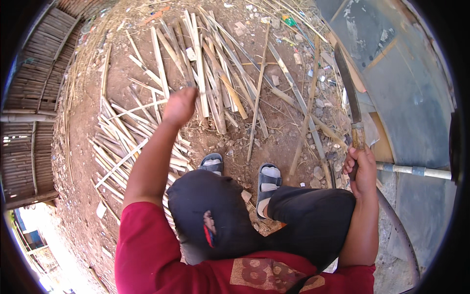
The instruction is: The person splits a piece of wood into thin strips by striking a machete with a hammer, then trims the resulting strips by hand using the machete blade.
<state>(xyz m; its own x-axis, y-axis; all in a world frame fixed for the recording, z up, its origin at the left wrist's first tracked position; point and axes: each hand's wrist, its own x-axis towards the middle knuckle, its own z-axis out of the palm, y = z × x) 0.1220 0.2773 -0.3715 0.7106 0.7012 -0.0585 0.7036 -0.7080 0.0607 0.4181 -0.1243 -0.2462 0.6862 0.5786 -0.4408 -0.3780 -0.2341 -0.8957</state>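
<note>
My right hand [360, 169] is closed round the wooden handle of a machete [348, 88]. Its long dark blade points away from me, upright in the view at the right. My left hand [181, 105] reaches out over a heap of split bamboo strips [223, 73]. Its fingers are curled round a bamboo strip [183, 59] at the heap's near left side, though the fingertips are partly hidden. Beside that forearm lies a second pile of paler bamboo strips [120, 147], fanned out on the dirt.
Several longer bamboo pieces [303, 105] lie apart on the right. Grey sheet panels [416, 98] and a pale pole [426, 172] stand along the right side. A bamboo-slat wall [36, 78] rises at the left. Litter and stones dot the ground; my sandalled feet [268, 183] are close in.
</note>
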